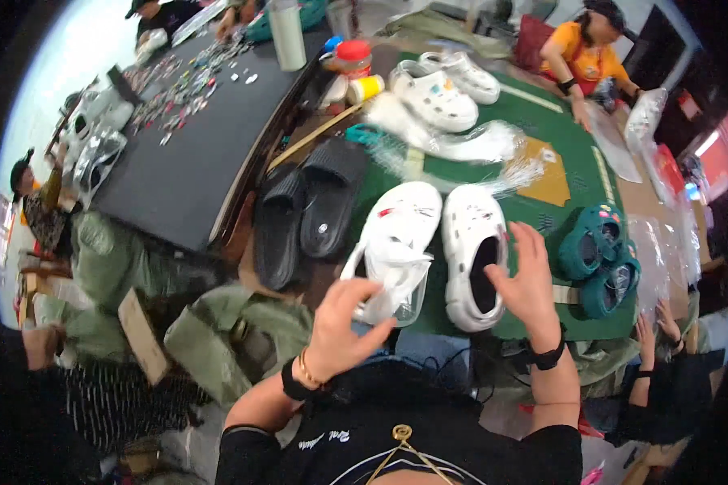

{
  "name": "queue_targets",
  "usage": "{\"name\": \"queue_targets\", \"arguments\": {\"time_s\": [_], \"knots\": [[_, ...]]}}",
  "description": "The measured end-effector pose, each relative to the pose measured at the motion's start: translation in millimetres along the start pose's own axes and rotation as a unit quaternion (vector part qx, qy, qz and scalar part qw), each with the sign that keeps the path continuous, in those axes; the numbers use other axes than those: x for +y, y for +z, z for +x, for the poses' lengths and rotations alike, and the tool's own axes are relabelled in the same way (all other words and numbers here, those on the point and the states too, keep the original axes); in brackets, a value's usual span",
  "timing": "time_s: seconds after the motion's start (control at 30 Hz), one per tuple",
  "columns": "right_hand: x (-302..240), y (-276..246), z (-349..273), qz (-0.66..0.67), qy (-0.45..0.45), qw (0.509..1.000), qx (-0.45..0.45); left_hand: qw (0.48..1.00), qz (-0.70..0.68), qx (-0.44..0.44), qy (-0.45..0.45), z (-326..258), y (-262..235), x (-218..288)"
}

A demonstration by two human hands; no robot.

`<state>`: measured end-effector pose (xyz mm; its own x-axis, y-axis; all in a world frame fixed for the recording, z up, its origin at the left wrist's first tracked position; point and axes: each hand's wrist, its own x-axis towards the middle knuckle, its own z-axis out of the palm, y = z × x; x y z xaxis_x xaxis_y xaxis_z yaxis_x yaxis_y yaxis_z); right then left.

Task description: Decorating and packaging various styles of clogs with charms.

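Two white clogs stand side by side in front of me on a green table mat. The left clog point(406, 212) has crumpled white wrapping point(398, 271) in its opening. My left hand point(340, 319) is at its heel, fingers apart; whether they touch the wrapping I cannot tell. The right clog point(463, 234) shows its dark inside and small decorations on the toe. Beside its right edge my right hand point(527, 279) is spread open, holding nothing, with the thumb close to the clog's opening.
Black slides point(332, 194) lie at the left, near a dark table point(194, 153) scattered with small pieces. Beyond are clear plastic point(469, 149), more white clogs point(437, 101) and a red-lidded jar point(353, 61). Green clogs point(598, 255) stand at the right. Co-workers surround the tables.
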<state>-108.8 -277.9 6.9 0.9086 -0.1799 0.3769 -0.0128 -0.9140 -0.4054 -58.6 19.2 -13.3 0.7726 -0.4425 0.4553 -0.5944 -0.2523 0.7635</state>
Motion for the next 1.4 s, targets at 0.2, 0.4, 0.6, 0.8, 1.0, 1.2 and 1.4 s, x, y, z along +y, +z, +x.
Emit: {"name": "queue_targets", "arguments": {"time_s": [0.2, 0.4, 0.6, 0.8, 1.0, 1.2, 1.4], "knots": [[-76.1, 16.0, 23.4, 0.145, -0.178, 0.945, -0.235, 0.998, -0.027, -0.037, 0.041, 6.3, 19.2, 1.7], [-98.8, 74.6, 32.3, 0.152, -0.273, 0.933, -0.177, 0.998, -0.009, 0.053, -0.044, -27.1, -4.1, -38.1], [-75.3, 36.9, 23.4, 0.207, -0.212, 0.947, -0.122, 0.905, -0.365, 0.173, -0.131, 52.8, -84.2, -37.5], [-89.2, 41.5, 38.4, 0.225, -0.219, 0.936, -0.161, 0.853, -0.061, 0.517, -0.027, 91.5, -374.8, -43.8], [-100.5, 37.1, 53.3, 0.244, -0.210, 0.939, -0.122, 0.757, -0.034, 0.652, -0.045, 47.1, -581.5, -67.8], [-98.6, 28.3, 55.1, 0.257, -0.157, 0.949, -0.088, 0.757, -0.010, 0.614, -0.224, 54.3, -510.2, -89.6], [-102.8, 7.8, 52.6, 0.218, -0.178, 0.957, -0.071, 0.917, -0.021, 0.322, -0.233, 107.1, -364.5, -65.8]]}}
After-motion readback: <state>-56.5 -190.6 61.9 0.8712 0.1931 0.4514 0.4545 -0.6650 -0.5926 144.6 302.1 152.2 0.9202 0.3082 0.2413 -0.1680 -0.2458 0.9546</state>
